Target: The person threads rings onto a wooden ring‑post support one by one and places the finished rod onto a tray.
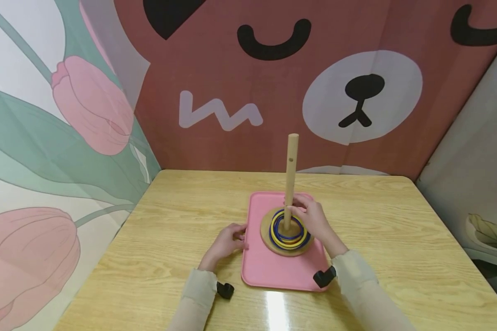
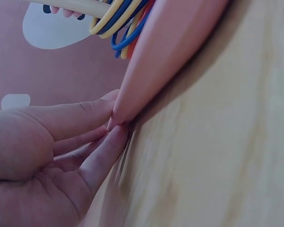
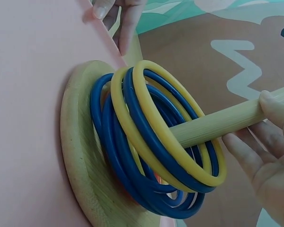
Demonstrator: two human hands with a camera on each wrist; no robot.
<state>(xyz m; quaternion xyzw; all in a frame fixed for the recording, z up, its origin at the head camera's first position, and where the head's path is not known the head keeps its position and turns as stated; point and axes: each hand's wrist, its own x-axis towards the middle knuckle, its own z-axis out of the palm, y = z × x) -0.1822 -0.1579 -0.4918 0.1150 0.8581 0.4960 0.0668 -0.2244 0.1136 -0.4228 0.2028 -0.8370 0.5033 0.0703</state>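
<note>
A wooden peg (image 1: 291,179) rises from a round wooden base (image 1: 266,232), which stands on a pink tray (image 1: 269,273). Several blue and yellow rings (image 3: 161,137) lie loosely stacked around the peg, some of them tilted, with a bit of red among them in the left wrist view. My right hand (image 1: 312,218) pinches the peg above the rings, thumb on one side and fingers on the other. At the tray's left edge my left hand (image 1: 228,240) pinches the rim, as the left wrist view shows up close (image 2: 61,151).
The tray lies on a wood-grain table (image 1: 182,207). Behind it hangs a cloth backdrop (image 1: 215,69) with a bear face, and a tulip-print cloth (image 1: 95,105) hangs at the left. A black wrist camera (image 1: 324,277) on the right arm overlaps the tray's near right corner.
</note>
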